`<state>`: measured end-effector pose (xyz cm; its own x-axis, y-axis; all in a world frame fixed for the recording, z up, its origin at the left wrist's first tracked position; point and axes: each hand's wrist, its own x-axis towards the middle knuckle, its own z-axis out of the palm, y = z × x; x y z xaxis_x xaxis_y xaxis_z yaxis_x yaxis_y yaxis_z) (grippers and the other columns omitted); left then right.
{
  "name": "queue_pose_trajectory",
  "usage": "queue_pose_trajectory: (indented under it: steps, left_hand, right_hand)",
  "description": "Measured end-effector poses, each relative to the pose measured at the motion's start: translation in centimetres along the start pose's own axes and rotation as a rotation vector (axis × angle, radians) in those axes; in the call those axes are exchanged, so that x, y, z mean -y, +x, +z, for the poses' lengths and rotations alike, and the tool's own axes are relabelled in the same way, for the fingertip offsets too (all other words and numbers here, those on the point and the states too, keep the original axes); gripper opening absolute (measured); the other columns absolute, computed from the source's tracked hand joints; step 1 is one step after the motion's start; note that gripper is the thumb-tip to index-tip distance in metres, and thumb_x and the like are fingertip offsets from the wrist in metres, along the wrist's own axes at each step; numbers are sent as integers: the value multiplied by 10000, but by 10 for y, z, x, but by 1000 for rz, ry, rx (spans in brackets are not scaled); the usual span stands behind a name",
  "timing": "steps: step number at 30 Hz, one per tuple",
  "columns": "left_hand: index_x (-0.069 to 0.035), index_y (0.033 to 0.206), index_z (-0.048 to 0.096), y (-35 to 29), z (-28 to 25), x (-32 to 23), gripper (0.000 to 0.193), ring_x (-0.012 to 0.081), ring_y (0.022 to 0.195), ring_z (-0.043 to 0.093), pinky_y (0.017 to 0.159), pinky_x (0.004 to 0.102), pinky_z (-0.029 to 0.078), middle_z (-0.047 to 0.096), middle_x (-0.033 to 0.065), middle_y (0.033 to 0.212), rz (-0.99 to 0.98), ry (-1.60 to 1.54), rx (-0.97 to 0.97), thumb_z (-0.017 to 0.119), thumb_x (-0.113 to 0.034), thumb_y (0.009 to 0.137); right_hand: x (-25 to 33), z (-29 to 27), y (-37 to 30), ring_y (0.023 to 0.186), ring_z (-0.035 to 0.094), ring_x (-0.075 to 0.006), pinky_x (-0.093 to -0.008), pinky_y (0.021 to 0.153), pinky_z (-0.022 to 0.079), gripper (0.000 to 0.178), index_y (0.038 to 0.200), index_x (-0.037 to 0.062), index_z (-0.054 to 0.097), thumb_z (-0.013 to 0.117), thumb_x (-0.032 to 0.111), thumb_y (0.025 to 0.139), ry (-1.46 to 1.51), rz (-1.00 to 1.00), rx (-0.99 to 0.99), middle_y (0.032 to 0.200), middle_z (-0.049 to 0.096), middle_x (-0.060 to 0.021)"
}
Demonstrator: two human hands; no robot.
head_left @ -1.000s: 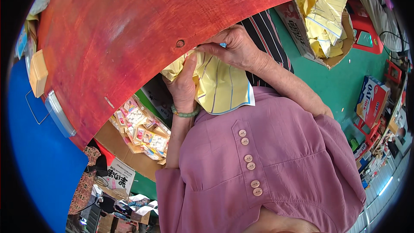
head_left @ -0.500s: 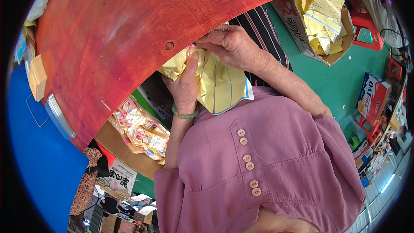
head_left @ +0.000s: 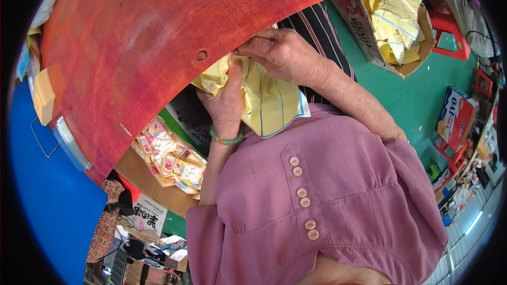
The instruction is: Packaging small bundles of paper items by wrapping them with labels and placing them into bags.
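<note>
A crinkled yellow sheet with thin dark lines and a blue-and-white edge hangs over my lap, beside the red wooden table's edge. My left hand, a green bead bracelet on its wrist, grips the sheet with the thumb lying on top. Against the sheet's upper edge, my right hand has its fingers pinched together. A small pinkish bit shows between the two hands; what it is I cannot make out. The right fingertips are partly hidden near the table edge.
The red wooden table fills the upper left. Below it stands a cardboard box of small colourful packets. Another box at the upper right holds crumpled yellow sheets. Red stools stand on the green floor, beyond it.
Both hands stay nearly in place on the yellow sheet. My right hand has shifted slightly left, its fingers still pinched; the whole view has moved a little.
</note>
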<state>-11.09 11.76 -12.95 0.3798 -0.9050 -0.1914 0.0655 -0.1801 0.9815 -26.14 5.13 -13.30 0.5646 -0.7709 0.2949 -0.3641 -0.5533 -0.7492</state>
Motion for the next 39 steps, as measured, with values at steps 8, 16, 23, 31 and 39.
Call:
queue_pose_trajectory:
  steps: [8,16,23,31,39]
  left_hand:
    - [3,1065,595,1,1,6,299,152,931,629,830,316,488,652,63,1031,36,99,21,686,23,781]
    - [11,1073,583,-1,1,3,313,157,941,628,828,315,496,647,67,1039,-32,2,18,683,35,777]
    - [15,1085,580,-1,-2,2,326,166,891,639,800,316,504,657,72,1012,63,130,70,685,27,777]
    - [31,1040,612,-2,0,4,275,152,907,641,778,305,499,668,79,1012,52,119,128,687,30,775]
    - [14,1009,626,-1,6,-2,238,118,792,640,692,287,504,678,41,905,78,147,157,697,14,782]
  right_hand:
    - [2,2,-3,855,667,-284,-372,759,561,320,1052,39,618,643,42,733,-163,11,55,968,644,-129]
    - [-6,6,-3,812,660,-285,-364,734,557,135,941,30,655,668,104,829,143,58,-101,826,644,-108]
    - [-3,4,-3,785,658,-284,-364,702,554,142,914,35,652,682,103,792,74,44,-104,826,640,-96]
    - [-3,-8,-3,768,661,-289,-372,682,557,171,892,16,623,649,64,729,-8,-18,10,853,633,-110]
    - [-4,-12,-7,818,656,-303,-372,718,553,188,907,11,613,648,67,730,60,84,85,892,638,-130]
